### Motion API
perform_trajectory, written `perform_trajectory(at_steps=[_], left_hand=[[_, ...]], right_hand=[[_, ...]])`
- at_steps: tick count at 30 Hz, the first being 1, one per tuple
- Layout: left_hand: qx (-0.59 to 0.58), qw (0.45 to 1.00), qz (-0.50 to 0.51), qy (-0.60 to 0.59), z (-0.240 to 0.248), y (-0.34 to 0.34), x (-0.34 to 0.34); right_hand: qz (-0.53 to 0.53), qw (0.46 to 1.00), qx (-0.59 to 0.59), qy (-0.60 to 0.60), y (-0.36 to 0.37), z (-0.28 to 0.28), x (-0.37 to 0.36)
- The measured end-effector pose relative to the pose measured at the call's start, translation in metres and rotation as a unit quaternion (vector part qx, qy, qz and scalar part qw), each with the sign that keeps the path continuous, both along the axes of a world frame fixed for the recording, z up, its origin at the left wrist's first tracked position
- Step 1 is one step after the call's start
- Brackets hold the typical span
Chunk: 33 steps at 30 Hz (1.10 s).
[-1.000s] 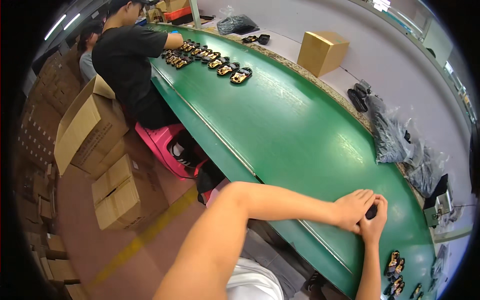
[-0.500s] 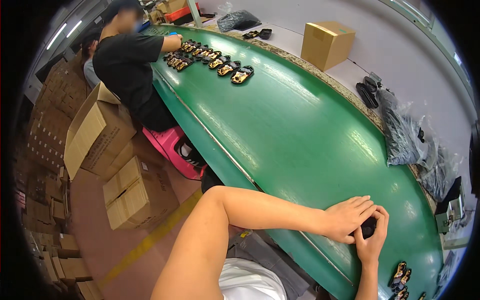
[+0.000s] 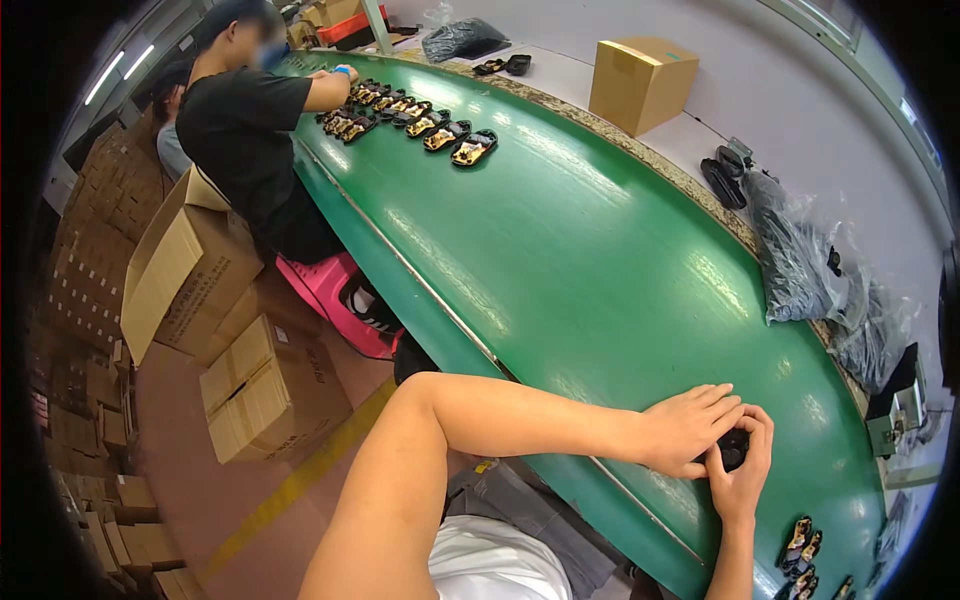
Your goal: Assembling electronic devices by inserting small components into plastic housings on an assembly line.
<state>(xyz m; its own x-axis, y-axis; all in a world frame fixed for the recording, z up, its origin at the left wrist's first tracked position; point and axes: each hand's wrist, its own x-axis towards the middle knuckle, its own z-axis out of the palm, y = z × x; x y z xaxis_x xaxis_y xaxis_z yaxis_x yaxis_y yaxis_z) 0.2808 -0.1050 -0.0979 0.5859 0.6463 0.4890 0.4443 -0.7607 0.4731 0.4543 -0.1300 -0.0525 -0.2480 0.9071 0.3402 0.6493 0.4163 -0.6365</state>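
My left hand (image 3: 680,430) reaches across from the left, palm down, its fingers together over the top of a small black rounded part (image 3: 734,452). Curled around the far and right side of that same part is my right hand (image 3: 744,482), with its thumb against the near edge. Most of the part is hidden under the fingers, so its exact kind does not show. Both hands are close to the green work surface (image 3: 580,290). Several black-and-gold oval parts (image 3: 800,545) lie just beyond my right forearm, at the lower right.
Farther up the green surface, a co-worker in black (image 3: 245,130) handles rows of black-and-gold parts (image 3: 474,148). A cardboard box (image 3: 642,85), black parts (image 3: 722,180) and clear bags of dark pieces (image 3: 795,250) sit along the far ledge. Cartons (image 3: 265,385) stand on the floor at left.
The whole view has shifted slightly. My hands keep their hold on the black part, with only small finger movement. The co-worker's forearm has moved a little.
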Motion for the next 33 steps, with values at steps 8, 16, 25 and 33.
perform_trajectory(at_steps=[8, 16, 25, 33], left_hand=[[0.003, 1.000, -0.008, 0.008, 0.0002, -0.0010, -0.0008], [0.000, 1.000, -0.014, 0.007, -0.0003, -0.0010, -0.0003], [0.004, 1.000, -0.020, 0.013, 0.0012, 0.0008, -0.0020], [0.000, 1.000, -0.018, 0.010, -0.0001, -0.0009, -0.0005]], right_hand=[[-0.004, 1.000, 0.001, -0.025, -0.0019, 0.0015, 0.0029], [-0.016, 1.000, -0.002, -0.017, -0.0024, 0.0020, 0.0021], [-0.015, 1.000, -0.002, -0.013, -0.0004, 0.0007, 0.0035], [-0.012, 1.000, 0.003, -0.016, -0.0012, -0.0001, 0.0056]])
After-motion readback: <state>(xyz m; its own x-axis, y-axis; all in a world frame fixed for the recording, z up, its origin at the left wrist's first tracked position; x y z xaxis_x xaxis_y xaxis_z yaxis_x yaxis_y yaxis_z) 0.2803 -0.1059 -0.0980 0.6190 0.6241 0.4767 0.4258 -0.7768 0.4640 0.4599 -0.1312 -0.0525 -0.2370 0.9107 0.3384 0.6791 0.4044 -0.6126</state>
